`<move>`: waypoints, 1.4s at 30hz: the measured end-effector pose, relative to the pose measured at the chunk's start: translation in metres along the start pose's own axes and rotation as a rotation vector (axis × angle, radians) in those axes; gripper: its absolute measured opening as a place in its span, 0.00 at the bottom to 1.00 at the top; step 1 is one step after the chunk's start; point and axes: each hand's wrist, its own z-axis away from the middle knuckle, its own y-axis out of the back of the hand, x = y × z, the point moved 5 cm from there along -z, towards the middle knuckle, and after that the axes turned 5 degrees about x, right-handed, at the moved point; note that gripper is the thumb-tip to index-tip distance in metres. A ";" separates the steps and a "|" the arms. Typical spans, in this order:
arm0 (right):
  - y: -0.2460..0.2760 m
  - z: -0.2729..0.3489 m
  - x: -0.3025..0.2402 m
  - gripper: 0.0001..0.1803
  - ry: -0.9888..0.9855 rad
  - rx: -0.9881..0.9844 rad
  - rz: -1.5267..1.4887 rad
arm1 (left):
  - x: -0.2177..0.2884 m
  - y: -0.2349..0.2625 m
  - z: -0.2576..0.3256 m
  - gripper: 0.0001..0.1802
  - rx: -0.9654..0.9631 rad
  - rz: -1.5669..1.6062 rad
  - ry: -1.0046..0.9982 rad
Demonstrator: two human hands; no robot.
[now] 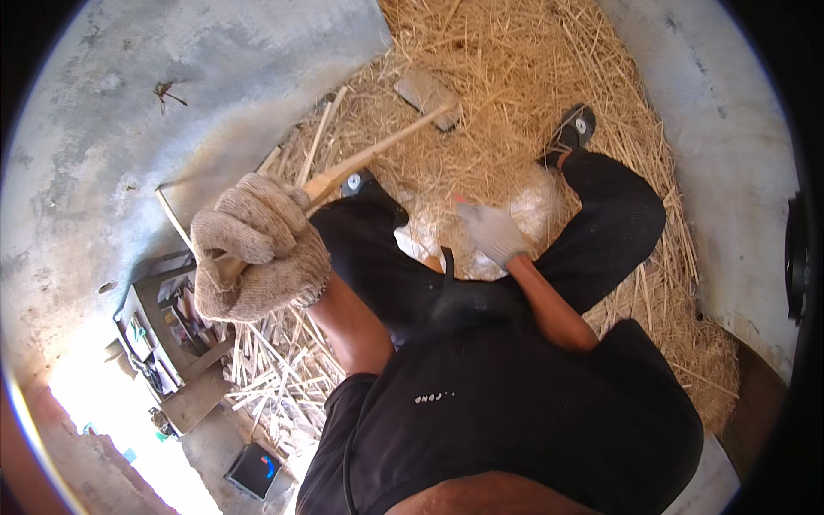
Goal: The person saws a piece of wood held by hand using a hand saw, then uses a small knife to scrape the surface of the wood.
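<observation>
Left hand (259,245), gloved, is curled closed round a wooden shaft (369,159) slanting far right; right hand (493,233) rests over near straw (515,60), its grip unclear. Loose straw lies widely spread, so the work seems unfinished.

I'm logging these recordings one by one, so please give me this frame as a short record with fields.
Left grip: brownish knit glove, closed around a wooden handle
Handle's far end: overlaps a grey block in view; whether joined, cannot tell
Right grip: pale glove, between the spread legs, beside white material; fingers mostly hidden
Ground: loose straw around dark shoes
Lower left: wooden shelf, black flat object
Surroundings: grey wall on the left
</observation>
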 end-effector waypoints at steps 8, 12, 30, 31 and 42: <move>0.036 0.002 -0.116 0.30 0.322 0.037 -0.277 | -0.015 -0.034 -0.003 0.15 0.020 0.045 0.005; 0.028 -0.002 -0.129 0.19 0.419 0.052 -0.182 | -0.016 -0.033 -0.007 0.14 -0.026 0.048 0.049; 0.035 -0.067 -0.055 0.30 0.167 0.121 0.116 | -0.019 -0.041 -0.016 0.15 -0.073 -0.014 0.169; 0.039 -0.064 -0.062 0.32 0.243 0.233 -0.016 | -0.023 -0.042 -0.020 0.15 -0.070 -0.004 0.159; 0.024 -0.027 -0.114 0.21 0.338 0.038 -0.055 | -0.018 -0.043 -0.017 0.15 -0.112 -0.039 0.180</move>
